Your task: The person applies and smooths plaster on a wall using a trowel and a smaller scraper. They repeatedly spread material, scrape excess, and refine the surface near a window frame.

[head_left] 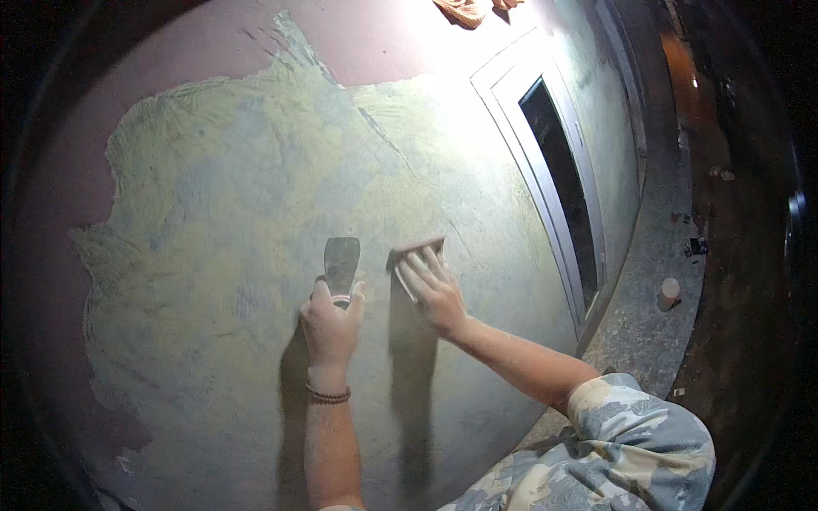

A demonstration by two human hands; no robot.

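Observation:
A wall (230,196) with patchy yellow-green and grey filler fills most of the view. My left hand (331,328) is wrapped round the handle of a putty knife (342,262), whose broad dark blade points up. The blade is close to the wall; whether it touches cannot be told. To the right, my right hand (434,294) holds a piece of sandpaper (417,246) against or just off the wall, fingers laid over it. Only the sandpaper's thin brown upper edge and dark left corner show; the fingers hide the rest.
Older pinkish paint (375,43) borders the filler above and at the left. A pale-framed opening (558,179) with a dark inside stands at the right. Beyond it, a cup-like container (669,289) and small dark objects (696,246) rest on a grey ledge. Orange cloth (464,12) hangs at the top.

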